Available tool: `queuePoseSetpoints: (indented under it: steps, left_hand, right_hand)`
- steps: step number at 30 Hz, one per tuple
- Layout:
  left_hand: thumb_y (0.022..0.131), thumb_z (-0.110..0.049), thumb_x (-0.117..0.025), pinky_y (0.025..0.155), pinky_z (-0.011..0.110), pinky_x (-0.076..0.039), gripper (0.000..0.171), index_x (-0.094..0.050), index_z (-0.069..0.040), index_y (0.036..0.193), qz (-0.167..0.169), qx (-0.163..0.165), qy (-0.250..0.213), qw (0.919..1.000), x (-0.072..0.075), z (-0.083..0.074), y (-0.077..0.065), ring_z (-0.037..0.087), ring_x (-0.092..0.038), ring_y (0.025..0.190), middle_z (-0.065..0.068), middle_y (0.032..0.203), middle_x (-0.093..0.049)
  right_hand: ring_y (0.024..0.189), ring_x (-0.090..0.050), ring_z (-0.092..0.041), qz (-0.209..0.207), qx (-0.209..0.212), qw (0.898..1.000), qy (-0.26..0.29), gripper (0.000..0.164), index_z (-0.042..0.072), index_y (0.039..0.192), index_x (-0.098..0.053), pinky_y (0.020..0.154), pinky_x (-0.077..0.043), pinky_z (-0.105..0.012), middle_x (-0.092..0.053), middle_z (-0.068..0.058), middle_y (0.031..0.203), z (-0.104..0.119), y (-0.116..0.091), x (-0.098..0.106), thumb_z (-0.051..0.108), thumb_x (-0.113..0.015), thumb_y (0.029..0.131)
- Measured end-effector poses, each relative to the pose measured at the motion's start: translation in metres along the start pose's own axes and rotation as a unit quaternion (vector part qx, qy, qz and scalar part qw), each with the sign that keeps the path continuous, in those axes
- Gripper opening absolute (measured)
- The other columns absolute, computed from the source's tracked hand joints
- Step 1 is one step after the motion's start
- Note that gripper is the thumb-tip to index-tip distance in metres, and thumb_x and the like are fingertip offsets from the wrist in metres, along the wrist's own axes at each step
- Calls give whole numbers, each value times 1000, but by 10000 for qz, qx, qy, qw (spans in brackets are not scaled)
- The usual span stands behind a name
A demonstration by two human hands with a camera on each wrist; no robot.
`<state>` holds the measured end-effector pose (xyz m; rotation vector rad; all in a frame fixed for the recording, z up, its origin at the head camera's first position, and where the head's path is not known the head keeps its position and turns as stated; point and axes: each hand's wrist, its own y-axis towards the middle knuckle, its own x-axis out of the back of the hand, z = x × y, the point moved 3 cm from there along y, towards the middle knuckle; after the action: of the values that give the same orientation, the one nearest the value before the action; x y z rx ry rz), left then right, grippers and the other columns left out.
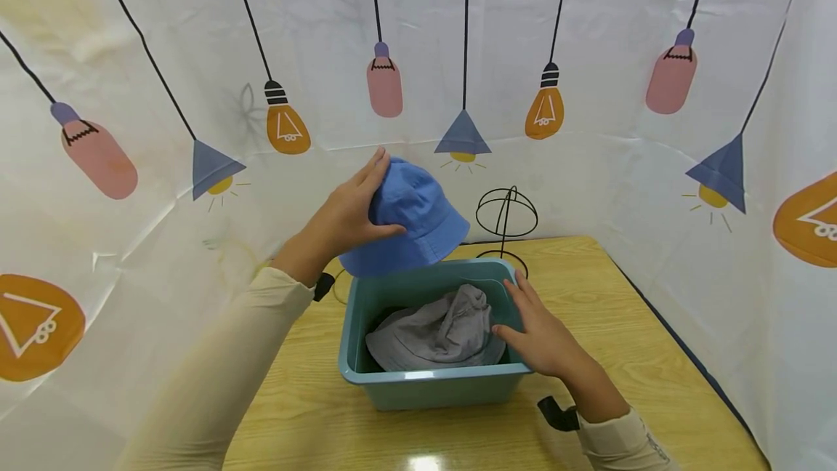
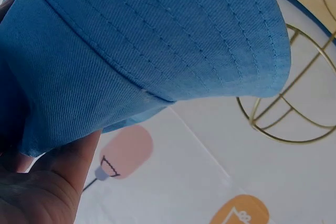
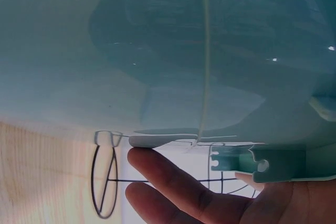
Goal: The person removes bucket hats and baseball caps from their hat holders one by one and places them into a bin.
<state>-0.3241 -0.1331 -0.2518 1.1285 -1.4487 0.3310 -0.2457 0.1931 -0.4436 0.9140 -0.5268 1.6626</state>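
Observation:
My left hand [image 1: 349,213] holds a blue bucket hat [image 1: 415,209] above the back left of a teal plastic bin [image 1: 445,376]. The thumb lies across the hat's front, the fingers along its crown. Close up in the left wrist view, the hat's stitched brim [image 2: 210,35] tilts over the hand. A crumpled grey bucket hat [image 1: 438,333] lies inside the bin. At the bin's right rim is my right hand [image 1: 546,333], fingers extended and thumb over the inside. In the right wrist view two fingers [image 3: 173,182] extend along the bin's outer side; the thumb is mostly hidden.
The bin stands on a wooden table [image 1: 588,296]. Behind it at the back right is a black wire stand [image 1: 503,224] with a domed top. A white sheet [image 1: 588,187] printed with lamps and bulbs surrounds the table.

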Motion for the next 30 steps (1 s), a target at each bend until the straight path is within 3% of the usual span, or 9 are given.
queuePoseSetpoints:
  steps: [13,22,30]
  left_hand:
    - [80,-50,-87,122,53,-33,123,-6,-21,169,120,-78,-226,9996,-8,-19,-14,30,-23,159,-4,175,-5]
    - [80,-49,-88,123,51,-32,125,-6,-20,169,402,-134,-564,9975,-19,-30,-24,27,-21,160,-5,175,-6]
    - [80,-51,-88,123,51,-31,124,-7,-21,169,604,-91,-747,9953,-28,-34,-32,27,-22,160,-5,175,-8]
  right_hand:
    - [156,-21,-45,-18,9,10000,4,83,14,167,-19,106,-39,-74,6,-4,175,1,-1,0,40,-63,102]
    - [157,-20,-44,-24,-37,10000,-28,84,12,167,-21,108,-36,-75,5,-5,176,1,0,-1,45,-62,101]
    - [157,-20,-44,-56,-59,10000,-17,84,14,167,-21,108,-36,-75,4,-5,176,1,1,-1,40,-64,100]
